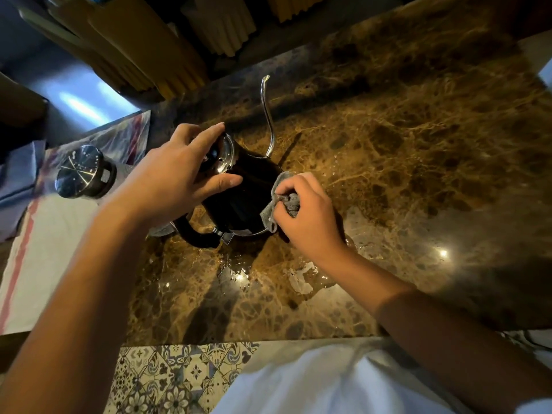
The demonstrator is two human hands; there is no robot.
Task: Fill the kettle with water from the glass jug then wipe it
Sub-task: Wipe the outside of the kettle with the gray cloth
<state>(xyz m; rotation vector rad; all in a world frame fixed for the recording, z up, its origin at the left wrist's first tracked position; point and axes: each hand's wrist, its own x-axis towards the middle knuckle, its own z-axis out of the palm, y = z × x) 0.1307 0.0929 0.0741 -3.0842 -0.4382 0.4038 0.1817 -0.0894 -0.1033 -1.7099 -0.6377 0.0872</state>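
Observation:
A black gooseneck kettle [245, 189] with a thin steel spout and a black handle stands on the brown marble counter [403, 150]. My left hand [176, 171] lies over its lid, fingers spread around the top. My right hand [307, 213] grips a bunched grey cloth [280, 201] and presses it against the kettle's right side near the base. The glass jug [85, 173], seen from above by its round metal lid, stands to the left on a white towel.
Water puddles [301, 279] lie on the counter in front of the kettle. A white towel with a red stripe [44, 249] covers the left end. Yellow pleated curtains [155, 49] hang behind. The counter's near edge runs above a patterned tile floor [173, 380].

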